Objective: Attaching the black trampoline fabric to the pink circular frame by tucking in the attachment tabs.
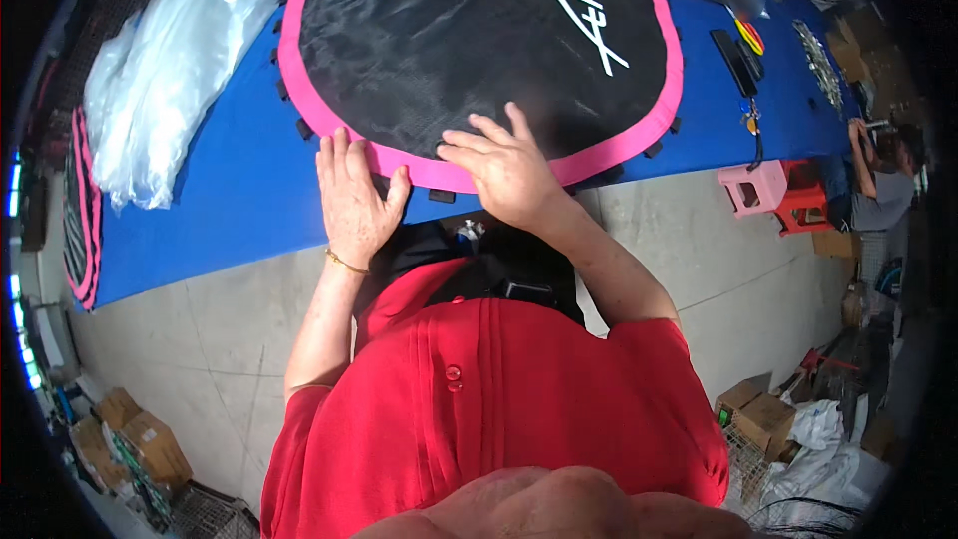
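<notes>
A round black fabric sheet (439, 50) with a wide pink border (649, 130) lies on the blue-covered table. White lettering runs over its right part, and small black tabs (304, 129) stick out around its edge. My left hand (354, 205) rests at the near left of the border, fingers stretched out flat and thumb apart. To the right, my right hand (509, 175) reaches over the near border, its fingers spread onto the black fabric. Neither hand grips anything.
Clear plastic bags (165, 80) lie in a pile on the blue table cover (249, 170). More pink-edged pieces (80, 210) hang at the left end. Black tools (736, 62) and small metal parts (818, 65) are at right. Beyond are stools (753, 188) and another person (883, 180).
</notes>
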The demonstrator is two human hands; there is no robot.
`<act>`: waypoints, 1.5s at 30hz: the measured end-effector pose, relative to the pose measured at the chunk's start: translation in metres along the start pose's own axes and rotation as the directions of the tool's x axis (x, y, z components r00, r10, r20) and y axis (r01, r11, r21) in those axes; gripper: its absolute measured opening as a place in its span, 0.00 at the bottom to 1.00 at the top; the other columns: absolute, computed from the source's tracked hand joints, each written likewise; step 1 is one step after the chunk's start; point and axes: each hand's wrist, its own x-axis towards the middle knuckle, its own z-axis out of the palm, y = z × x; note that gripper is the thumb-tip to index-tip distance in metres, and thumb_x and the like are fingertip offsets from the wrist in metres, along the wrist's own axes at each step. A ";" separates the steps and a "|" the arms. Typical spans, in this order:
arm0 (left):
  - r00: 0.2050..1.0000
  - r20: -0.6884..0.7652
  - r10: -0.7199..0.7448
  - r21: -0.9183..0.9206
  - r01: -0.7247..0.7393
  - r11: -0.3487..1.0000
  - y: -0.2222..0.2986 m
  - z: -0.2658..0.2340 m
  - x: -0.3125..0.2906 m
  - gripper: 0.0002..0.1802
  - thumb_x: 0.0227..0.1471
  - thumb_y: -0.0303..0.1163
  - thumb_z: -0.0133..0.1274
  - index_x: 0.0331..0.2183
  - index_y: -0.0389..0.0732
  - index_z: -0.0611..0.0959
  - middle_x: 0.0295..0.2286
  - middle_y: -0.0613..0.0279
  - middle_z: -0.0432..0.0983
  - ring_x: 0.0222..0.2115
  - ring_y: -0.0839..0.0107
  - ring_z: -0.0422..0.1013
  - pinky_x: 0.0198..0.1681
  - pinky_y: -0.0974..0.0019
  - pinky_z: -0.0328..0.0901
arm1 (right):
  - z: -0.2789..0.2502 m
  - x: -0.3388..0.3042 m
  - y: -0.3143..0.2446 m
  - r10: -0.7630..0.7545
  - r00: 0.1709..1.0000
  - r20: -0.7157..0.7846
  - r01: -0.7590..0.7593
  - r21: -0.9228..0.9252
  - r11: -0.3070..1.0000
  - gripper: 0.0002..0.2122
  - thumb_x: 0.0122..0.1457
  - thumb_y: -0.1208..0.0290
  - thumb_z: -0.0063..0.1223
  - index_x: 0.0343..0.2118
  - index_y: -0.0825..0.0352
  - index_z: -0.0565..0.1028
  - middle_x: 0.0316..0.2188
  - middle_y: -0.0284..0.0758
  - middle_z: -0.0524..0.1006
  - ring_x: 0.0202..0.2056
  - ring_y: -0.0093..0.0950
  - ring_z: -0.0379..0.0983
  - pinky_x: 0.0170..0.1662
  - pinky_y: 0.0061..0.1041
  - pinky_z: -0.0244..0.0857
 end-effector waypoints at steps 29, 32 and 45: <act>0.996 0.075 -0.043 0.084 0.037 0.996 0.000 -0.012 -0.009 0.33 0.65 0.51 0.60 0.61 0.39 0.80 0.65 0.33 0.68 0.65 0.31 0.64 0.69 0.36 0.59 | -0.050 -0.081 0.100 0.529 0.791 -0.307 -0.610 -0.327 0.722 0.21 0.72 0.59 0.53 0.64 0.56 0.78 0.66 0.33 0.77 0.68 0.45 0.70 0.73 0.61 0.50; 0.994 0.106 0.000 0.091 -0.010 0.996 -0.004 -0.008 -0.006 0.32 0.67 0.50 0.57 0.61 0.37 0.80 0.64 0.35 0.70 0.64 0.28 0.63 0.68 0.36 0.60 | -0.050 -0.082 0.100 0.529 0.795 -0.297 -0.605 -0.329 0.725 0.20 0.71 0.59 0.53 0.64 0.57 0.78 0.66 0.33 0.77 0.67 0.45 0.70 0.72 0.58 0.52; 0.982 0.134 -0.130 0.260 0.092 0.961 -0.093 -0.014 0.053 0.20 0.69 0.42 0.52 0.57 0.47 0.84 0.61 0.54 0.77 0.62 0.39 0.70 0.63 0.37 0.66 | -0.038 -0.060 0.046 0.168 0.929 -0.331 -0.210 -0.095 0.973 0.14 0.61 0.68 0.66 0.48 0.64 0.84 0.51 0.37 0.85 0.46 0.40 0.79 0.51 0.45 0.70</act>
